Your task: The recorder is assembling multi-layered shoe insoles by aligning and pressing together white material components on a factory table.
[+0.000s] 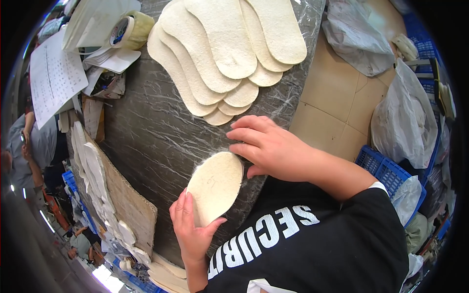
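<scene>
My left hand (pixel 194 223) grips a cream-coloured felt insole (pixel 215 183) by its lower left edge, thumb on one side and fingers on the other. The insole appears as an oval, with a faint mark on its face and fuzzy fibres along its upper left rim. My right hand (pixel 264 146) is beside the insole's upper right edge, fingers spread and holding nothing; whether a fingertip touches the insole I cannot tell. Farther off, overlapping felt insoles (pixel 234 44) lie fanned out on the dark, plastic-covered table (pixel 141 112).
At the far left are a roll of tape (pixel 131 30) and a handwritten sheet (pixel 57 78). A cardboard panel (pixel 128 210) and white pieces line the table's left side. Blue crates (pixel 391 171) and plastic bags (pixel 403 117) stand at right. Another person (pixel 36 146) is at left.
</scene>
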Available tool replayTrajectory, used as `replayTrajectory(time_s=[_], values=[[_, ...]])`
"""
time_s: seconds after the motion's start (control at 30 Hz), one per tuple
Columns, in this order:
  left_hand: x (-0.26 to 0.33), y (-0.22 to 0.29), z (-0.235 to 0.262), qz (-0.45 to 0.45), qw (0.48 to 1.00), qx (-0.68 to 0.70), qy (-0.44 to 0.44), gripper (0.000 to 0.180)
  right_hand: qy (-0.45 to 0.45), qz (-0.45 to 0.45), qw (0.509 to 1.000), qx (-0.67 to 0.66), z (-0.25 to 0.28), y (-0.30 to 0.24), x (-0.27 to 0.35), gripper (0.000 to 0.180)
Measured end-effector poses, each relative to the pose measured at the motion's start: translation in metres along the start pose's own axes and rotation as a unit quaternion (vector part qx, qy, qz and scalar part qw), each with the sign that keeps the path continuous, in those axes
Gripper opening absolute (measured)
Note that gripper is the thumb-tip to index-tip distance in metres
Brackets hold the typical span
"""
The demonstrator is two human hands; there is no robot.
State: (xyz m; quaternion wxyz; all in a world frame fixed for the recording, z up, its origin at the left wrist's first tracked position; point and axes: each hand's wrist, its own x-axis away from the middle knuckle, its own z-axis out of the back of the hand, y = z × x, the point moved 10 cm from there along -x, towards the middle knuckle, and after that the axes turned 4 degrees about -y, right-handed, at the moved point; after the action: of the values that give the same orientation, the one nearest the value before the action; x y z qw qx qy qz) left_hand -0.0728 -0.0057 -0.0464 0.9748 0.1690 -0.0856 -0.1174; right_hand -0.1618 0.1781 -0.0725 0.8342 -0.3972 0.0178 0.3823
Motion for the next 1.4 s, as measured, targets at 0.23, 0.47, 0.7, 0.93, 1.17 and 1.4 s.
replayTrajectory(time_s=[0.23,0.47,0.7,0.93,1.17,1.4], values=[[-0.002,0.001,0.003,0.0,1.0,0.011,-0.007,0.097,0.078,0.105,0.991,0.008,-0.001,-0.029,0.041,0.024],[-0.001,-0.003,0.004,0.023,0.999,0.016,-0.022,0.1,0.034,0.108,0.993,0.036,-0.023,-0.047,0.042,0.016],[-0.002,-0.003,0.003,0.027,0.998,0.026,-0.041,0.098,0.028,0.084,0.993,0.08,-0.04,-0.049,0.044,0.018],[-0.007,0.006,0.005,0.008,0.999,0.01,-0.039,0.097,0.006,0.08,0.993,0.092,-0.044,-0.048,0.044,0.02],[-0.009,0.006,0.004,0.004,0.999,-0.014,-0.029,0.096,0.01,0.102,0.993,0.065,-0.038,-0.047,0.044,0.011],[-0.009,0.004,0.004,-0.004,1.0,-0.009,-0.022,0.093,0.036,-0.014,0.999,-0.027,0.002,-0.008,0.021,0.054]])
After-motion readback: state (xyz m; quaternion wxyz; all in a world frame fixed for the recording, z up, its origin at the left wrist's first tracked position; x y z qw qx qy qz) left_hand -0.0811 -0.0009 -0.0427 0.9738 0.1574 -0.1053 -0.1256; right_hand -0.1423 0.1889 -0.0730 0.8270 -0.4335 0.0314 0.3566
